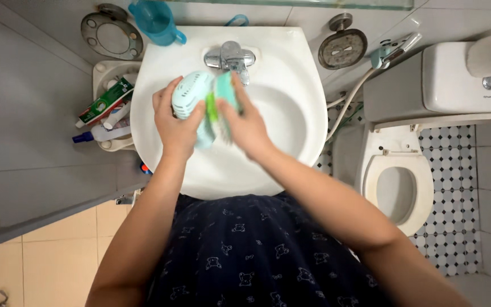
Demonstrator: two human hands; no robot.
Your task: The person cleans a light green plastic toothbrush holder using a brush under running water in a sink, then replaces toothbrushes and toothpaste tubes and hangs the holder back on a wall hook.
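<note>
Over the white sink [291, 68], my left hand [173, 126] grips a pale mint plastic piece with slotted vents [190, 94]. My right hand [245, 122] presses a green and teal sponge [223, 94] against that piece; the sponge looks blurred. Both hands meet just below the chrome tap [230, 58], above the basin.
A blue cup [155, 21] stands at the sink's back left. A small shelf [104, 71] left of the sink holds toothpaste and tubes. Metal wall holders [111, 35] hang on either side. A toilet [398, 185] with its cistern stands to the right.
</note>
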